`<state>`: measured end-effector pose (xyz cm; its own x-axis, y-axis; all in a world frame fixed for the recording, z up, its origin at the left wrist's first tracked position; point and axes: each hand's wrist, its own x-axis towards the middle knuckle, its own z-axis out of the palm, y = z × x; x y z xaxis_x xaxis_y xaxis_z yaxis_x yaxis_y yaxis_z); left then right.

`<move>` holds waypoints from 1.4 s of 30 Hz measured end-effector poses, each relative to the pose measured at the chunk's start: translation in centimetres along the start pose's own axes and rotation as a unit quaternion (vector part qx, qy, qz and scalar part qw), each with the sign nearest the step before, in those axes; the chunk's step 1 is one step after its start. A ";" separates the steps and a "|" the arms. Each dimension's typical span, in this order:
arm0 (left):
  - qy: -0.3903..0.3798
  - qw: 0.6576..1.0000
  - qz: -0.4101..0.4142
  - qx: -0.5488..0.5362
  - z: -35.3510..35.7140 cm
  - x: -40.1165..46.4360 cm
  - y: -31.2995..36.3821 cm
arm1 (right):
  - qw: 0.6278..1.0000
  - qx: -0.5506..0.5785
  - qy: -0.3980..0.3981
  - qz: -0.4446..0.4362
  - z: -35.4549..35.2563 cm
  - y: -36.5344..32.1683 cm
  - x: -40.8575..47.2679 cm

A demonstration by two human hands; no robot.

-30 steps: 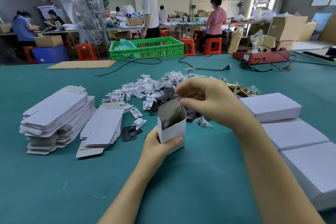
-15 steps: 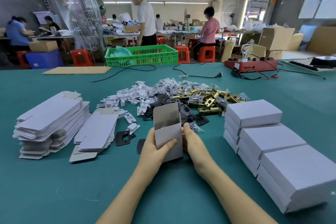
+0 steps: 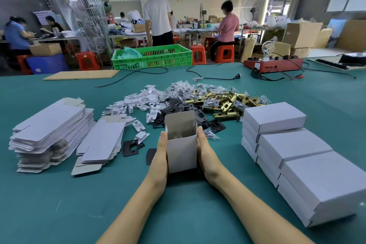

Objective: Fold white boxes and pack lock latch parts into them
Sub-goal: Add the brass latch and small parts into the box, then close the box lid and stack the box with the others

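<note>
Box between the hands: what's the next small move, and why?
Probably fold the top flap down to close the box. It stands upright on the table, the left hand and right hand pressed flat against its sides, top open, something already inside.

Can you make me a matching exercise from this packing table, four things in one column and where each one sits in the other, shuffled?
Things:
1. open white box
2. flat box blanks
3. closed white boxes
4. brass latch parts

Places:
A. stacked at the right of the table
B. piled beyond the open box, mid-table
C. upright between the left hand and the right hand
D. stacked at the left of the table

Pairs: 1-C, 2-D, 3-A, 4-B
</note>
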<state>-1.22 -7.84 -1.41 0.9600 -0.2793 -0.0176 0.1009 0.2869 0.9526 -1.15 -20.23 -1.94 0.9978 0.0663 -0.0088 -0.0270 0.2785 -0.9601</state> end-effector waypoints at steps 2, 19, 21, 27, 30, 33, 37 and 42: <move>-0.005 1.000 0.008 -0.003 0.0 0.0 0.2 | 1.000 -0.001 -0.010 -0.005 0.0 -0.2 -0.2; 0.008 0.995 0.101 -0.009 0.1 0.5 1.2 | 0.999 0.026 -0.015 -0.011 0.3 -0.9 -0.4; -0.003 0.994 0.105 -0.029 0.0 0.5 1.4 | 0.999 0.036 -0.023 -0.009 0.4 -1.2 -0.5; -0.005 0.992 0.106 -0.067 0.2 0.5 1.8 | 0.997 0.048 0.016 -0.064 0.9 -2.0 -0.4; 0.001 0.992 0.109 -0.071 0.0 0.5 1.8 | 0.992 0.047 0.041 -0.114 1.0 -2.4 -0.3; 0.014 0.991 0.119 -0.066 0.0 0.4 1.9 | 0.988 0.030 0.052 -0.146 1.3 -2.4 -0.5; 0.029 0.988 0.140 -0.056 0.3 0.1 2.0 | 0.979 0.022 0.090 -0.183 1.8 -2.3 -0.8; -0.007 0.991 0.117 -0.065 0.1 -0.7 2.1 | 0.975 0.005 0.126 -0.183 2.0 -1.7 -1.0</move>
<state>-1.74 -7.09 0.67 0.9575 -0.2042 0.2034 -0.0893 0.4608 0.8830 -2.24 -18.85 0.22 0.9244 -0.2757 0.2635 0.3334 0.2486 -0.9094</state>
